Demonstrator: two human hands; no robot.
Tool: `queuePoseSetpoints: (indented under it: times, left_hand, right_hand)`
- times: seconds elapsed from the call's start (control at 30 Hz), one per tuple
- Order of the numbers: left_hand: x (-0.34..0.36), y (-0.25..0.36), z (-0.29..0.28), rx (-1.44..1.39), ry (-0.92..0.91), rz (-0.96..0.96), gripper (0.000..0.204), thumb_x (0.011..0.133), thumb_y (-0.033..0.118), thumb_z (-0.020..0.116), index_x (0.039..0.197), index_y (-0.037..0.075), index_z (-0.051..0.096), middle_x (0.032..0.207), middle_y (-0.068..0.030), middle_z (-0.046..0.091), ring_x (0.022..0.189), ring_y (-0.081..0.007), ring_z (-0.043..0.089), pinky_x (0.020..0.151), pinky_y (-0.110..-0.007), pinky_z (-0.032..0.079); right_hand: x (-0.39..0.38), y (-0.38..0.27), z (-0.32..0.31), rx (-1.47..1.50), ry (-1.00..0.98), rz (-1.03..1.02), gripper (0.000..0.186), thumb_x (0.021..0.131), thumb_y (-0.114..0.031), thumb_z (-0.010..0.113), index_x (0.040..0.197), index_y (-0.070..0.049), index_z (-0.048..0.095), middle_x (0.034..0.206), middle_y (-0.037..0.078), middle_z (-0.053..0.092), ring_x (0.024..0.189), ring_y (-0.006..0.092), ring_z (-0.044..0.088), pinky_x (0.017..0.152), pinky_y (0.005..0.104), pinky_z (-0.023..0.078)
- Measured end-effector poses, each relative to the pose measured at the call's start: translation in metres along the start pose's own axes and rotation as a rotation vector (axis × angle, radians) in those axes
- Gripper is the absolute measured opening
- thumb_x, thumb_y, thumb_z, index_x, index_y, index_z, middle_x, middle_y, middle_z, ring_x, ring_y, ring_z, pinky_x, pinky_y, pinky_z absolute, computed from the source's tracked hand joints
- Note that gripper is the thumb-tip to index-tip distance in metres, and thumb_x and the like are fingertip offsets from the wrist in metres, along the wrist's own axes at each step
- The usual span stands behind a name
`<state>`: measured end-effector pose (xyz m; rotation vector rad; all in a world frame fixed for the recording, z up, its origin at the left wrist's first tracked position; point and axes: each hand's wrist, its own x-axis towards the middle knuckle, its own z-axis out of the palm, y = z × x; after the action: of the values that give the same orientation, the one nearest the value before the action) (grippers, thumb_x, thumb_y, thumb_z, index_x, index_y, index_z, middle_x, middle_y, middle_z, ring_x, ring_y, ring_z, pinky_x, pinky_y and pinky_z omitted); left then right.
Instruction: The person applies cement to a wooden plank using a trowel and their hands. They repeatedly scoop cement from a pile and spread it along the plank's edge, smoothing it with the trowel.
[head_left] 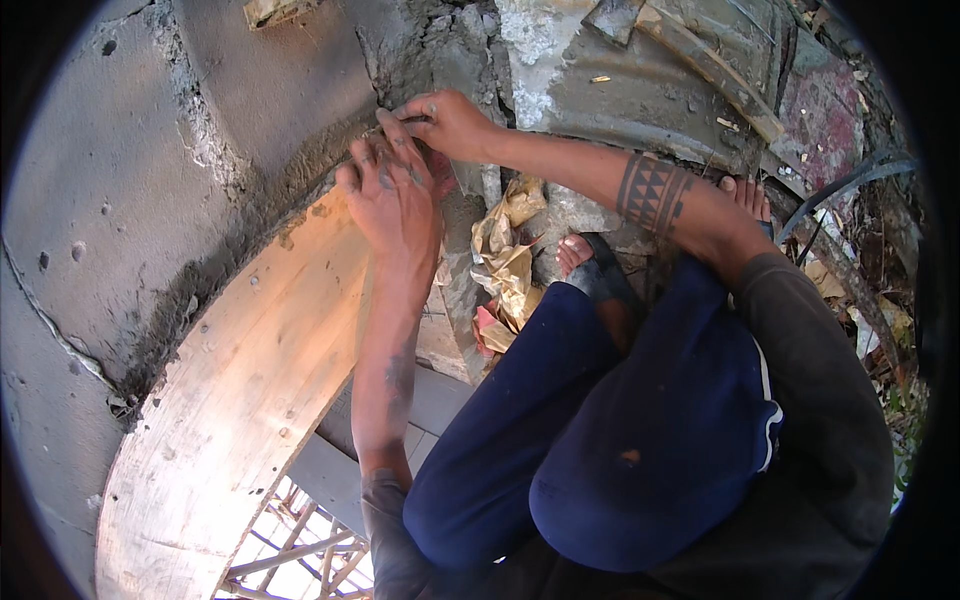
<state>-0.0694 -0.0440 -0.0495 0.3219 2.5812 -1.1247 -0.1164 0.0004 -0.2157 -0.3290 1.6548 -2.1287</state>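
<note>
My left hand [395, 195] lies palm down at the upper end of a pale plywood board [255, 345], its bent fingers apart over the joint between board and grey mortar. The fingertips are smeared with grey. Just to its right, my right hand [452, 124] is closed in a pinch, its fingertips close to my left index finger. A small dark thing shows at the pinch, too small to make out. Beyond the fingers, a strip of rough damp mortar [322, 150] follows the curved edge of the grey cement surface [265, 70]. My left thumb is mostly hidden.
Crumpled golden-brown paper [505, 250] lies between my left forearm and my sandalled foot [600, 270]. A wooden strip [710, 70] rests on the grey slab at upper right. Dark hose and debris line the right side. Below the board, a gap shows crossed poles [300, 550].
</note>
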Motion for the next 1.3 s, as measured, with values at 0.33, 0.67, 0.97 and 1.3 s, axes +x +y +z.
queuePoseSetpoints:
  times: [0.33,0.67,0.97,1.3]
  left_hand:
    - [0.007,-0.004,0.023,-0.036,0.14,0.032,0.026,0.1,0.011,0.051,0.112,-0.004,0.069,0.121,-0.0154,0.065,0.12,-0.0305,0.053,0.094,-0.044,0.04]
    - [0.031,-0.007,0.014,0.023,-0.028,0.072,0.017,0.096,0.01,0.055,0.099,0.003,0.07,0.105,-0.0123,0.071,0.107,-0.0266,0.059,0.092,-0.04,0.038]
    - [0.053,-0.026,0.016,-0.193,0.003,-0.062,0.013,0.092,0.008,0.059,0.085,0.004,0.068,0.08,-0.0189,0.071,0.092,-0.03,0.07,0.078,-0.05,0.047]
    - [0.026,0.004,0.017,0.103,0.003,0.115,0.019,0.093,0.019,0.06,0.094,0.006,0.074,0.108,-0.0101,0.07,0.111,-0.0236,0.056,0.088,-0.039,0.039]
  right_hand:
    - [0.009,0.006,-0.012,-0.224,-0.079,-0.295,0.023,0.089,0.0,0.063,0.107,-0.005,0.078,0.09,0.018,0.06,0.096,0.0377,0.061,0.092,0.0474,0.049]
    - [0.01,-0.001,0.0,0.269,-0.001,0.412,0.027,0.097,-0.023,0.072,0.119,-0.006,0.071,0.099,0.012,0.071,0.093,0.0191,0.066,0.08,0.0346,0.053]
    - [0.019,-0.005,0.007,0.522,-0.073,0.717,0.016,0.097,-0.013,0.071,0.11,-0.003,0.07,0.107,0.007,0.07,0.094,0.0135,0.066,0.084,0.0291,0.054]
    - [0.0,-0.01,-0.003,0.33,-0.018,0.446,0.018,0.094,-0.01,0.071,0.109,-0.001,0.078,0.103,0.011,0.077,0.097,0.0223,0.072,0.084,0.0374,0.058]
